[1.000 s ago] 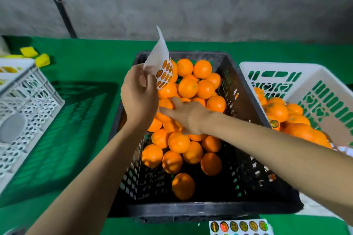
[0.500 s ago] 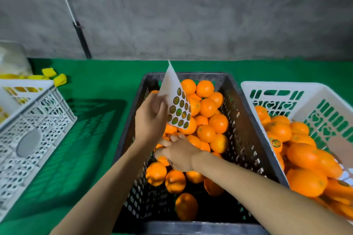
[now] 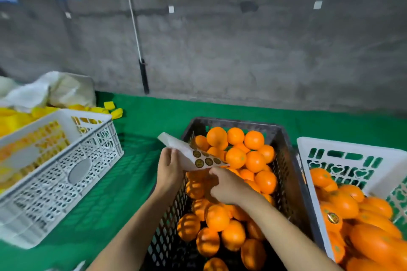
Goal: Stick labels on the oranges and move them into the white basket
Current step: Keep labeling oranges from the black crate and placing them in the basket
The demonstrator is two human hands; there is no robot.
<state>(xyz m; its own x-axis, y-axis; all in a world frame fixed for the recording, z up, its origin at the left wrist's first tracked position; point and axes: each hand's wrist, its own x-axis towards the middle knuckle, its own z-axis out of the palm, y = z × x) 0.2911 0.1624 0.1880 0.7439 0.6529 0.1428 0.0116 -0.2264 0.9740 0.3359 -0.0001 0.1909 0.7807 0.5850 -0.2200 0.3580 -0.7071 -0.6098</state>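
My left hand (image 3: 169,169) holds a white label sheet (image 3: 187,154) with round dark stickers over the left wall of the black crate (image 3: 284,136). The sheet lies nearly flat. My right hand (image 3: 226,185) hovers above the oranges (image 3: 235,158) piled in the crate, and its fingertips pinch the sheet's lower right edge. The white basket (image 3: 343,147) on the right holds several oranges, one orange (image 3: 332,218) showing a round label.
A second white basket (image 3: 66,116) with yellow pieces inside sits on the left of the green table (image 3: 136,160). Yellow scraps and white bags lie behind it. A grey wall with a hanging cable stands close behind the table.
My right hand rose off the oranges in the crate to the sheet's edge. My left hand tipped the sheet from upright to nearly flat. The view tilted upward.
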